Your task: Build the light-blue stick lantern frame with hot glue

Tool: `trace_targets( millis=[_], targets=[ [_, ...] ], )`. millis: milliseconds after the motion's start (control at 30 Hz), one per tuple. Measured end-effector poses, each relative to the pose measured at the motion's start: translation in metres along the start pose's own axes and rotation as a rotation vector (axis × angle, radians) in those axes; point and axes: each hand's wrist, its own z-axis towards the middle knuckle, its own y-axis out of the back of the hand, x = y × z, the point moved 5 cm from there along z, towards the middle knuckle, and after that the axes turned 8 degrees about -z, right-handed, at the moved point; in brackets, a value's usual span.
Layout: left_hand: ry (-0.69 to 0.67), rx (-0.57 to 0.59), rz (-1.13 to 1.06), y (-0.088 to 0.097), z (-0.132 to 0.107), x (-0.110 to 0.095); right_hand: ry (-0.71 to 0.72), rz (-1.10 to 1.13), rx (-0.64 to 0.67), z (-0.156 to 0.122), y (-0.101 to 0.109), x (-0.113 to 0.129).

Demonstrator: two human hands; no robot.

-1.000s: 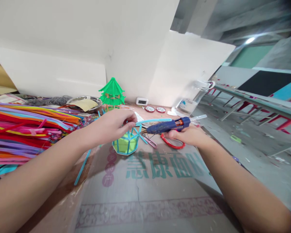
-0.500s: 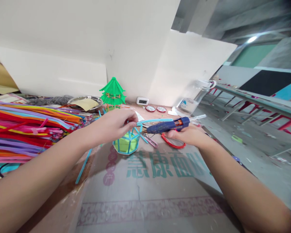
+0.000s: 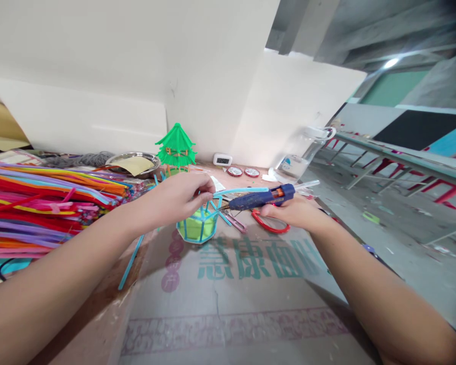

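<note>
I have the left hand (image 3: 188,195) stretched forward from the left, thumb and forefinger pinched on one end of a light-blue strip (image 3: 240,190). My right hand (image 3: 294,210) curls round a blue glue gun (image 3: 253,199), nozzle aimed left at a small frame (image 3: 196,229). Faceted, with light-blue edges around lime-green panels, it stands on the printed sheet (image 3: 228,296) below the left hand.

You had room at lower centre of frame, over printed sheet (image 3: 247,299). Glue gun (image 3: 251,201) barred your way mid-frame; coloured stem bundles (image 3: 30,203) blocked left edge; green-roofed model (image 3: 177,143) stood left of centre, clear bottle (image 3: 294,165) right.
</note>
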Motion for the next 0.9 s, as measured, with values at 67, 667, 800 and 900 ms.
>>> trace_targets(
  millis=[67,667,800,900],
  targets=[
    [0.001,0.003,-0.003,-0.0001,0.0002,-0.0005,-0.019,-0.021,-0.023,-0.0002,0.0013,0.0001],
    [-0.002,0.006,-0.008,-0.0003,-0.0003,-0.0003,-0.063,-0.08,0.026,-0.0009,-0.0002,-0.0022],
    [0.001,0.002,-0.013,-0.0002,-0.0002,0.0004,-0.08,-0.105,0.021,-0.0013,-0.0019,-0.0057],
    [0.005,-0.003,-0.017,0.0,-0.0002,0.001,-0.043,-0.076,0.005,-0.0009,-0.0026,-0.0054]
  ],
)
